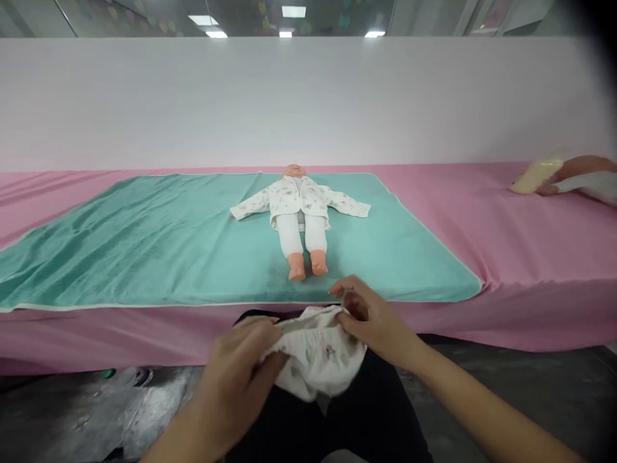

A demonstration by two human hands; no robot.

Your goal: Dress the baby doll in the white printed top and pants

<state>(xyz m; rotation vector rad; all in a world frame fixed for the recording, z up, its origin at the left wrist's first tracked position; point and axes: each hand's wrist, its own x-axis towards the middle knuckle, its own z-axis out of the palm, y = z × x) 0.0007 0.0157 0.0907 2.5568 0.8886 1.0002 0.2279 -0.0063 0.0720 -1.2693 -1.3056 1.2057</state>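
A small white printed baby garment with a gathered, stretchy edge (321,357) hangs between my hands, above my lap. Whether it is a cap or bottoms, I cannot tell. My left hand (250,360) pinches its left edge between thumb and fingers. At the upper right edge, my right hand (369,318) grips the rim with the thumb at the opening and the other fingers curled above. Beyond my hands a baby doll (315,241) lies on its back, feet towards me. It wears a white printed jacket (289,198), with the sleeves spread out sideways.
Under the doll lies a teal blanket (193,238) on a pink-covered table (443,199). A white partition (308,103) stands behind. At the far right, another doll's limb (585,168) shows beside a pale yellow bottle-like object (535,175). Small items (130,376) lie on the floor at left.
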